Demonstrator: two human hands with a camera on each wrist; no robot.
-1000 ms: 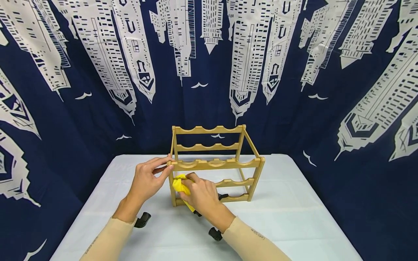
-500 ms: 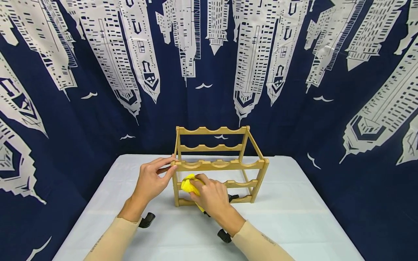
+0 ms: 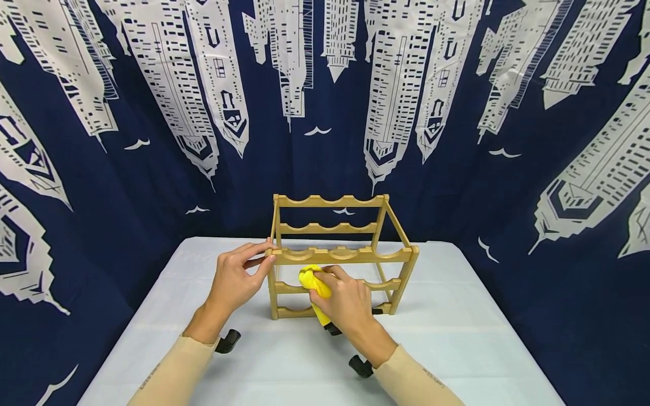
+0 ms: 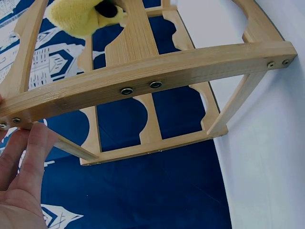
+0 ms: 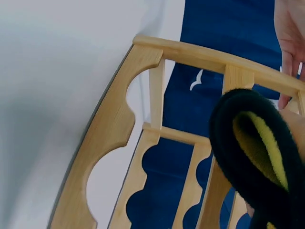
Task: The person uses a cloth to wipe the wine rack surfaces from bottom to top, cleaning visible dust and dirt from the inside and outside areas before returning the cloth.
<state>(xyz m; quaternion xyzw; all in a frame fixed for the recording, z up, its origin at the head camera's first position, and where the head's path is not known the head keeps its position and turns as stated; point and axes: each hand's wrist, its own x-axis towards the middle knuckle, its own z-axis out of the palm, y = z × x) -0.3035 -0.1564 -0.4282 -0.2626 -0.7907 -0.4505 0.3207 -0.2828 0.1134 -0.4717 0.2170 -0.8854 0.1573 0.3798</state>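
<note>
Your left hand, fingers bent, pinched the pale-brown wooden rack with scalloped rails at its near upper left corner. The rack stood on the white-covered table. Your right hand, fingers curled, gripped the yellow-and-black plush cloth before the rack's middle rail; contact was unclear. You likely had a stiff, light rack, best held by its posts, and soft, squashable cloth. The rack, the only holder, showed 3 front rails.
</note>
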